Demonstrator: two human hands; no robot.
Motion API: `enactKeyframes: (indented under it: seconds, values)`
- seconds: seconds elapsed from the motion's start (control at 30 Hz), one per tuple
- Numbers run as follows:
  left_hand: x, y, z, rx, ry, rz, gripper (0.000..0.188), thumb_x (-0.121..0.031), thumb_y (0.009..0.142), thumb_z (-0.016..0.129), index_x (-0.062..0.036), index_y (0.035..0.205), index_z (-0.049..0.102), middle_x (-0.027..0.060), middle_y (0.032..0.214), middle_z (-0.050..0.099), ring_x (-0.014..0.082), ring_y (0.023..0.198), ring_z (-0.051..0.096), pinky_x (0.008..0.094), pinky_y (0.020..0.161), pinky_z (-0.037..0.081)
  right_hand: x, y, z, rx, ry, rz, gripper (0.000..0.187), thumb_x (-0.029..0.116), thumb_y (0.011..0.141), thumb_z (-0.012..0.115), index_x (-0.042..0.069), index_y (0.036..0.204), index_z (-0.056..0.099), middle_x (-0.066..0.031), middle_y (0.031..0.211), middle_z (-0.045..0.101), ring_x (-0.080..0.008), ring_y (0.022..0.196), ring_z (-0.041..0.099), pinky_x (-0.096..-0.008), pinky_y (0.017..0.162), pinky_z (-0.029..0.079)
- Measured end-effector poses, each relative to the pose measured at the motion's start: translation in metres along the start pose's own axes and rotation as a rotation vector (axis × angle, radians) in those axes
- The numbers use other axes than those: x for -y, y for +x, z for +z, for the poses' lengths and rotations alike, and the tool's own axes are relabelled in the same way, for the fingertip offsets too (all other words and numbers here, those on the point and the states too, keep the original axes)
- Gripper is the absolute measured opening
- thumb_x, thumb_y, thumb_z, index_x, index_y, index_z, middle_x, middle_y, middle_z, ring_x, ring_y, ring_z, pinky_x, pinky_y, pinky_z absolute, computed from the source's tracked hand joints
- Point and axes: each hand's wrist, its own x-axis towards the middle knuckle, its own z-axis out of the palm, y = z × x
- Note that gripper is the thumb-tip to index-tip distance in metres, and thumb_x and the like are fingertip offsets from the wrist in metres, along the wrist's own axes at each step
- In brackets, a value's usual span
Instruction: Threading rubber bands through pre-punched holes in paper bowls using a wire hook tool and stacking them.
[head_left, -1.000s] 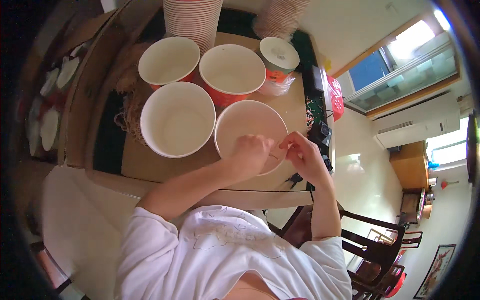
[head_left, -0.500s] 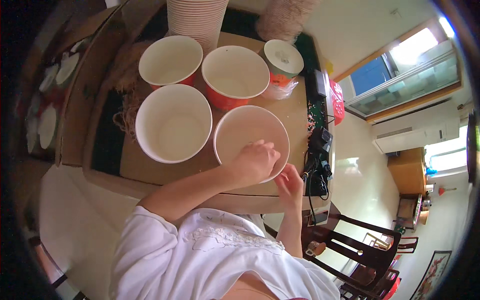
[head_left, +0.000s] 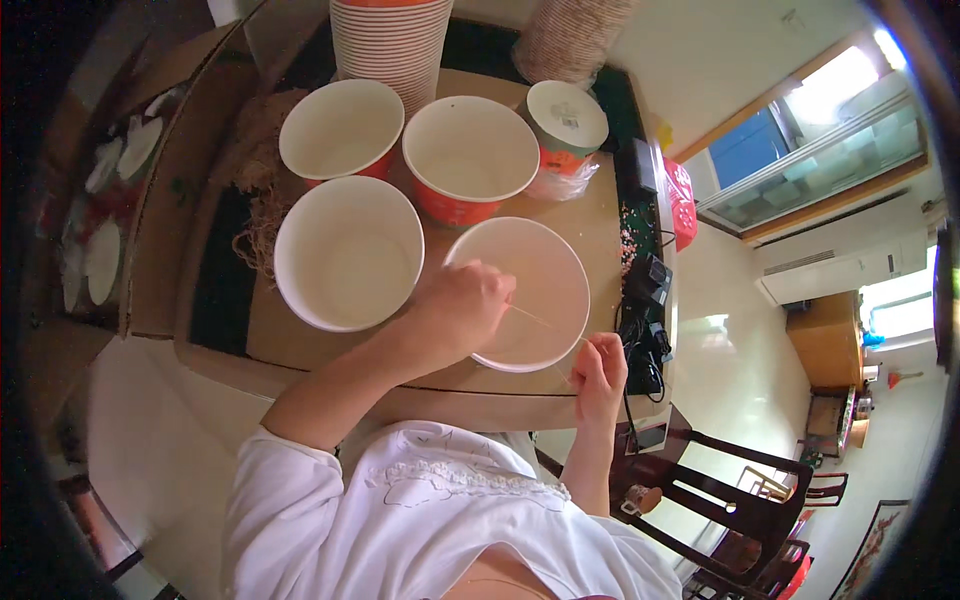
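Head view is showing a table filling the middle of the scene, with a cardboard sheet lying over much of its dark green top. A brown cardboard box is standing along the left side, and a dark wooden chair is sitting beyond the table's near right corner. Toward the far edge, a tall stack of tubs is rising on the left and a paler stack is leaning on the right. Four open paper tubs are grouping before them: a back-left tub, a red middle tub, a front-left tub and a near-right tub. A smaller tub is standing behind, pale end up. Brown strands are lying in a tangle at the left.

The left hand is hanging over the near-right tub's left rim, its fingers curling closed on a thin cord. The right hand is pinching the cord just outside the lower right rim. Between the hands, the cord is slanting across the tub's mouth.
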Motion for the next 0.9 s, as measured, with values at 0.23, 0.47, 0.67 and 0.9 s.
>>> enactKeyframes:
  seconds: [0.23, 0.47, 0.67, 0.9]
  values:
    - [-0.026, -0.004, -0.008, 0.398, -0.865, -0.269, 0.013, -0.013, 0.093, 0.046, -0.0006, 0.094, 0.045, 0.0149, 0.077, 0.064, 0.0239, 0.068, 0.067, 0.0338, 0.058, 0.054, 0.051, -0.047, 0.01, 0.186, -0.26, 0.026, 0.004, 0.003, 0.087, 0.061, 0.002, 0.088, 0.057, 0.001, 0.075, 0.057, -0.0052, 0.07, 0.053, -0.0202, 0.063, 0.043]
    - [-0.011, 0.013, 0.028, 0.613, -1.521, -0.574, 0.014, -0.018, 0.097, 0.044, -0.0036, 0.099, 0.043, 0.0158, 0.089, 0.063, 0.0191, 0.076, 0.064, 0.0362, 0.067, 0.054, 0.059, -0.063, 0.058, 0.599, -0.78, -0.506, 0.011, 0.003, 0.077, 0.067, 0.003, 0.087, 0.061, -0.0103, 0.085, 0.062, -0.0292, 0.077, 0.061, -0.0353, 0.066, 0.051]
    - [-0.006, 0.014, 0.046, 0.489, -1.407, -0.421, 0.012, -0.016, 0.097, 0.045, -0.004, 0.099, 0.046, 0.0067, 0.076, 0.054, 0.0133, 0.058, 0.052, 0.0279, 0.053, 0.046, 0.064, -0.068, 0.065, 0.875, -0.732, -0.596, 0.014, 0.001, 0.081, 0.062, 0.001, 0.095, 0.061, -0.01, 0.093, 0.063, -0.0277, 0.084, 0.062, -0.0358, 0.07, 0.052]
    - [0.016, 0.006, 0.073, 0.092, -0.794, 0.365, 0.016, -0.018, 0.093, 0.05, -0.0045, 0.101, 0.049, 0.0032, 0.071, 0.053, 0.0108, 0.054, 0.051, 0.0251, 0.044, 0.04, 0.082, -0.041, 0.072, 0.43, -0.281, -0.384, 0.021, -0.008, 0.08, 0.06, -0.002, 0.1, 0.063, -0.0104, 0.101, 0.065, -0.0182, 0.083, 0.065, -0.0278, 0.073, 0.052]
